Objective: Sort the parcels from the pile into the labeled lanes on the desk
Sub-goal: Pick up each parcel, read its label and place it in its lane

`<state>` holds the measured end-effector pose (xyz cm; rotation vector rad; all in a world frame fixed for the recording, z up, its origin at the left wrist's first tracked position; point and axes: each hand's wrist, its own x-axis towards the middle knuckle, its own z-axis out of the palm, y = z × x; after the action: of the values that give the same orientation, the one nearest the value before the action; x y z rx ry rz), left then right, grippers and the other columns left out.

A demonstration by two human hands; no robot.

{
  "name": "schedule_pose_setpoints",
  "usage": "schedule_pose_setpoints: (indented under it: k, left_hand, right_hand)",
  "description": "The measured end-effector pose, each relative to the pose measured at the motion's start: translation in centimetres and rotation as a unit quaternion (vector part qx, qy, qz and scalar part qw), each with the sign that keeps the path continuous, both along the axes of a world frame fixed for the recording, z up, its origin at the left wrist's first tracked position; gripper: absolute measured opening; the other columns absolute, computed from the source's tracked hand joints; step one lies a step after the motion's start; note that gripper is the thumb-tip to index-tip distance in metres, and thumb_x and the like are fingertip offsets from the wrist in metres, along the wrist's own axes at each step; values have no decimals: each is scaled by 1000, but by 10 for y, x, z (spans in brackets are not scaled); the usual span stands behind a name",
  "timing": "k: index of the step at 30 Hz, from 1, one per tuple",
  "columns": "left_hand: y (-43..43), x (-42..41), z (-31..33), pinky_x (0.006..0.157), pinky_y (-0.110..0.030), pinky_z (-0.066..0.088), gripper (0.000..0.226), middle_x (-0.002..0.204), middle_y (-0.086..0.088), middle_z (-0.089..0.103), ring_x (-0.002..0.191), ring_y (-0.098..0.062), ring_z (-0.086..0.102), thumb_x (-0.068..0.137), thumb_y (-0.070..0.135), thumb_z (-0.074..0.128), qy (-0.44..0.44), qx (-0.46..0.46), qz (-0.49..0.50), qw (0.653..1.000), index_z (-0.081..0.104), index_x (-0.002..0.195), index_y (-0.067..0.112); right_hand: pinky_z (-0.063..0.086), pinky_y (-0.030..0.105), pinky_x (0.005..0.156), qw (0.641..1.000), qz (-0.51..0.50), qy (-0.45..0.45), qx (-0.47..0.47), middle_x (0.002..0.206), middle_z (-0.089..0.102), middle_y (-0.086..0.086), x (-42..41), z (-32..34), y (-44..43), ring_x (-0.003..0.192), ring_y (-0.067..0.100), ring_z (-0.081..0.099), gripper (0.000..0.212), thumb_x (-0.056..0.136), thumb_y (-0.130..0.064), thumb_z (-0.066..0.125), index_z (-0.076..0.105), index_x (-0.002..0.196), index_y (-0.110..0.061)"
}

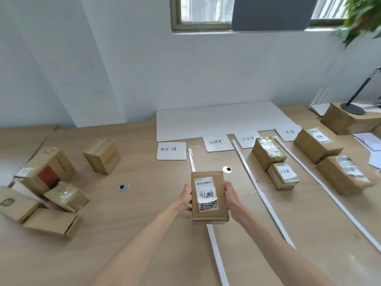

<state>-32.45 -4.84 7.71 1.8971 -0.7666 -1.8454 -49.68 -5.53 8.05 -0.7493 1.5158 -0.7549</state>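
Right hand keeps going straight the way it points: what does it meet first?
Right hand, gripping the parcel, points up the second lane: likely passing just left of the round grommet, then meeting that lane's label card. Height unclear.

The pile point(49, 182) lies left on the desk point(144, 223), lane labels point(171, 150) in a far row, strips point(266, 200) running near to far between them. Four boxes point(269, 154) rest in the two right lanes. My left hand point(185, 200) and right hand point(232, 200) hold a parcel point(209, 197) over the leftmost strip

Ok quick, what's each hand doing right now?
The left hand grips the parcel by its left side.
The right hand grips the same parcel by its right side.
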Motion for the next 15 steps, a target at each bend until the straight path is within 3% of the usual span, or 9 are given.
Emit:
schedule_pose_setpoints:
  k: [2, 6, 10, 13, 15]
  left_hand:
    - [-1, -30, 0, 78, -37, 41, 56, 80, -3, 63, 70, -21, 51, 91, 53, 14, -12, -8, 0, 1000, 62, 88, 26]
    - [-13, -84, -4, 80, -37, 41, 52, 87, -1, 66, 78, -20, 54, 89, 57, 21, 13, -12, 47, 999, 64, 93, 27]
    - [-25, -116, -17, 59, -27, 44, 57, 77, 3, 67, 65, -12, 57, 97, 51, 18, 38, 14, 66, 997, 67, 104, 23]
    - [-46, -129, -32, 43, -18, 47, 62, 76, 2, 73, 56, -7, 66, 101, 47, 14, 73, 19, 64, 995, 66, 110, 16]
    - [-65, -133, -52, 44, -16, 48, 63, 89, -7, 75, 61, -14, 70, 101, 47, 15, 102, 22, 86, 991, 64, 120, 12]
  right_hand:
    - [49, 29, 65, 1000, 2, -9, 9, 73, 66, 2, -28, 2, -9, 69, 21, 61, 41, 94, -42, 31, 61, 78, -18]
    - [48, 35, 74, 1000, 13, 22, 2, 81, 64, 5, -76, -6, -38, 76, 23, 58, 39, 91, -43, 31, 60, 79, -19]
    - [52, 42, 88, 998, 35, 48, 37, 90, 69, 11, -105, -42, -68, 83, 28, 62, 47, 75, -54, 31, 63, 79, -20]
    - [49, 38, 84, 995, 42, 57, 71, 89, 68, 8, -111, -58, -90, 84, 26, 62, 45, 71, -56, 33, 61, 77, -23]
    - [47, 35, 80, 991, 58, 87, 78, 89, 65, 3, -112, -64, -106, 85, 23, 60, 42, 61, -59, 32, 54, 76, -26]
